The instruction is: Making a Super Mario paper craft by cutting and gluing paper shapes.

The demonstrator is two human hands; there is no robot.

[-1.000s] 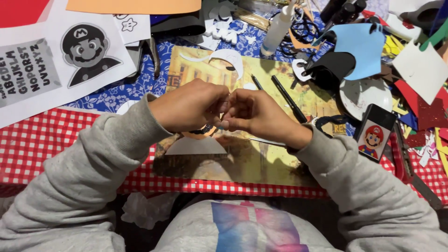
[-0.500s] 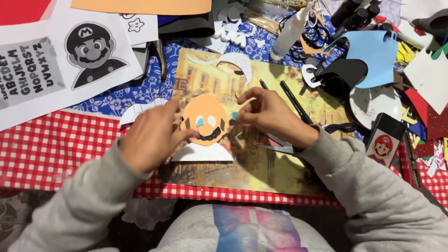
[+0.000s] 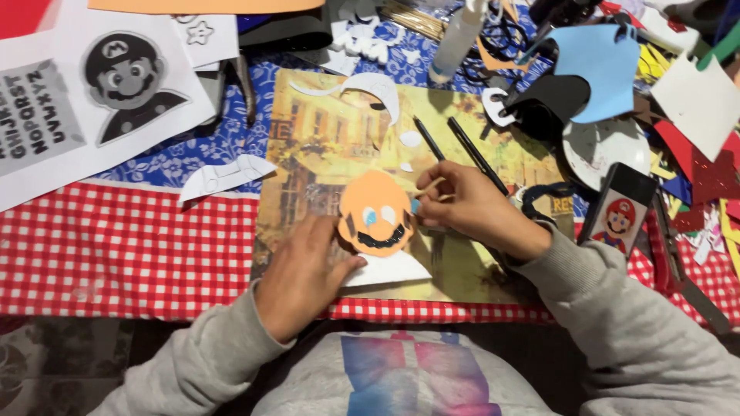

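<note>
Pressing orange face cutout (image 3: 375, 213) w/ left hand (image 3: 304, 273); right hand (image 3: 472, 206) now beside it.

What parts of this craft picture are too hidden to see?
Head view, the only one:
- Bottom-left of the orange round paper face: covered by the left hand.
- Thin wooden stick: its lower end is hidden inside the right hand.
- White paper piece under the face: partly covered by it.
- Orange sheet: cut off by the top edge.
</note>
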